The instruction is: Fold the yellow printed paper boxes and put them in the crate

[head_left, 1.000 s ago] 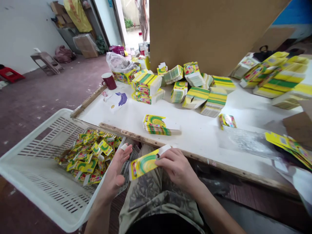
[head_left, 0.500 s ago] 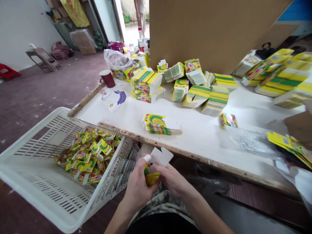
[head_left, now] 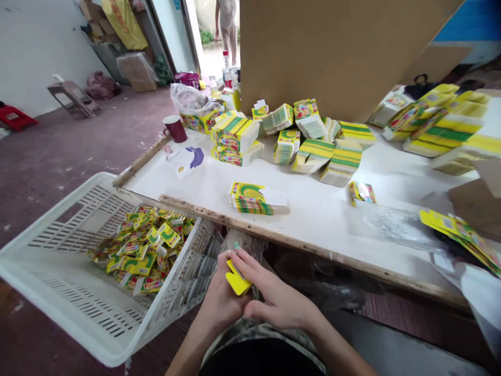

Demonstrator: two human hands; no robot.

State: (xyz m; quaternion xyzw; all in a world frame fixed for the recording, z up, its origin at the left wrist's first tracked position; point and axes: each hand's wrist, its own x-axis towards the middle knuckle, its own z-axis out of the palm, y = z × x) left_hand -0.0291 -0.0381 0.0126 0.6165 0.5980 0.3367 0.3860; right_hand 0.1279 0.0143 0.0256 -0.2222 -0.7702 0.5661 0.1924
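Over my lap, my left hand [head_left: 221, 300] and my right hand [head_left: 274, 295] close together on one small yellow carton [head_left: 237, 281], folded into a box shape. The fingers of both hands wrap and press on it. A short stack of flat yellow-green carton blanks [head_left: 250, 198] lies on the white table [head_left: 313, 209] just beyond my hands. To my left stands a tilted white plastic basket [head_left: 70, 292] holding several folded yellow cartons [head_left: 144, 248].
Many stacks of flat cartons [head_left: 313, 141] cover the back of the table, with more at the right [head_left: 442, 130]. A dark red mug [head_left: 175, 128] sits at the far left corner. A large brown board [head_left: 336, 52] stands behind. A person stands in the doorway [head_left: 227, 21].
The flat carton held out a second ago has been folded up between both hands; its white flaps, open half a second ago, are now tucked in, leaving a compact box.
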